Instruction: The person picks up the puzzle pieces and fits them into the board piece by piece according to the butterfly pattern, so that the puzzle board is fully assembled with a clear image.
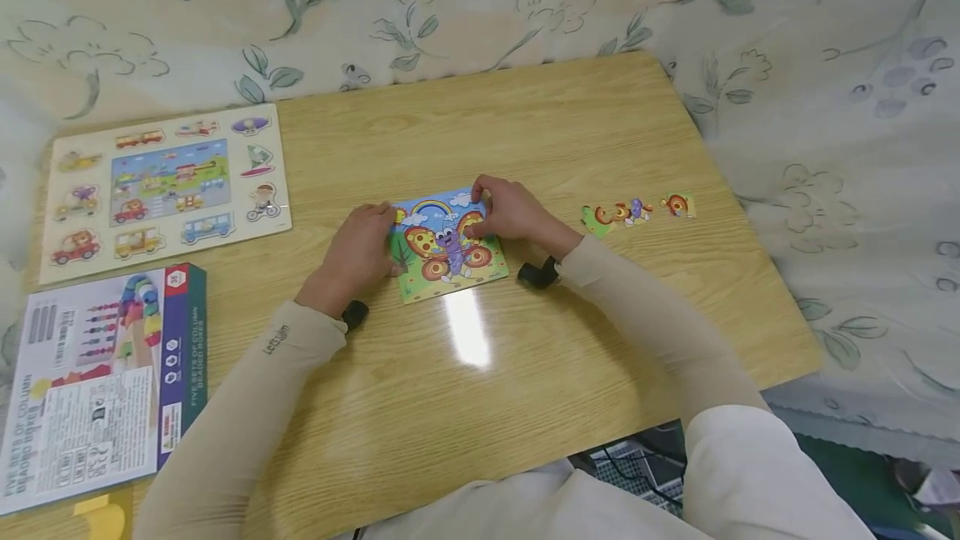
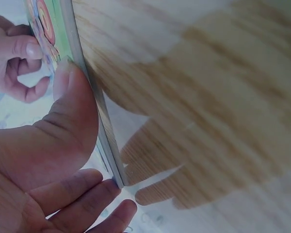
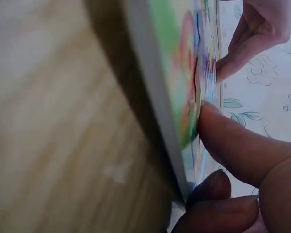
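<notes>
A butterfly jigsaw puzzle (image 1: 450,250) in a flat board lies on the table between both hands. Along its left side, my left hand (image 1: 356,252) grips the edge, thumb low and fingers near the upper corner. In the left wrist view that thumb (image 2: 70,104) lies against the board's edge. My right hand (image 1: 513,211) holds the upper right part, its index finger bent at the corner. The right wrist view has the right thumb (image 3: 233,141) pressing on the picture's surface. Whether a single piece sits under it, I cannot tell.
Several loose puzzle pieces (image 1: 618,213) lie to the right, with another piece (image 1: 678,205) beyond them. At the left are a vehicle puzzle board (image 1: 167,245) and a beads box (image 1: 90,373). Patterned fabric borders the wooden table (image 1: 525,407).
</notes>
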`<act>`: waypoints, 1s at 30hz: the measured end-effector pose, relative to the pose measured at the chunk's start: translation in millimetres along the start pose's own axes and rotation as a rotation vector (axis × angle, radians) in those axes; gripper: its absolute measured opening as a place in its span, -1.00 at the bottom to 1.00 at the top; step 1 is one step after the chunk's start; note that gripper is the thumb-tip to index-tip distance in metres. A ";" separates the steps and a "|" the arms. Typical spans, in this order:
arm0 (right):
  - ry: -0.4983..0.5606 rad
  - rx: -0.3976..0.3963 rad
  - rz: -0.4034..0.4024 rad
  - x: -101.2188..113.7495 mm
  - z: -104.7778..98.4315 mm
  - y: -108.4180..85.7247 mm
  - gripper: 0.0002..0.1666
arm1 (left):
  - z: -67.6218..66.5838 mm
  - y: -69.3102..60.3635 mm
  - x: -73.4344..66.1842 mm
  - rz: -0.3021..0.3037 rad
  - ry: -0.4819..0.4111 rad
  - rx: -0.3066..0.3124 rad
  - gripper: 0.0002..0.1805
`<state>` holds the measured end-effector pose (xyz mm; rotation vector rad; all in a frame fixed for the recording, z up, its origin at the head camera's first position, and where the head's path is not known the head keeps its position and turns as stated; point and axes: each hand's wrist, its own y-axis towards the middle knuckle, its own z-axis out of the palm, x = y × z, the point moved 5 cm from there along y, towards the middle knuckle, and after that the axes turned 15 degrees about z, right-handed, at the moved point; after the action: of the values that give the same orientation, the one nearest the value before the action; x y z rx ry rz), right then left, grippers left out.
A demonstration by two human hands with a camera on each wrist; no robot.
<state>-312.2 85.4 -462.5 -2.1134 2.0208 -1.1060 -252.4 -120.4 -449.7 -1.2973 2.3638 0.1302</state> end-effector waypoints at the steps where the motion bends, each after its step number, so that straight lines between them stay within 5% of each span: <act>1: -0.011 -0.002 0.005 -0.4 -1.2 0.0 -0.44 | -0.2 0.9 -0.9 0.002 0.000 0.004 -0.01; 11: 0.050 -0.005 -0.075 -15.7 -4.8 -9.5 -0.58 | -1.0 1.7 -3.3 0.012 0.015 0.024 -0.06; 15: -0.019 -0.132 -0.071 -43.7 -39.7 -30.2 -0.60 | -3.1 3.8 -1.9 0.025 0.004 0.012 -0.06; 20: -0.153 -0.181 0.104 -94.4 -81.7 -56.5 -0.47 | -3.3 2.7 0.4 0.025 -0.038 -0.008 0.01; 25: -0.215 -0.105 0.130 -128.0 -82.7 -60.0 -0.27 | -5.4 0.4 0.7 0.021 -0.064 -0.005 0.03; 30: -0.249 -0.146 0.069 -141.7 -78.5 -62.9 -0.38 | -5.4 6.9 -6.9 0.055 -0.083 -0.020 0.01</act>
<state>-283.7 255.5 -440.6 -2.1027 2.0919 -0.6665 -256.7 -112.8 -442.9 -1.2126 2.3341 0.2202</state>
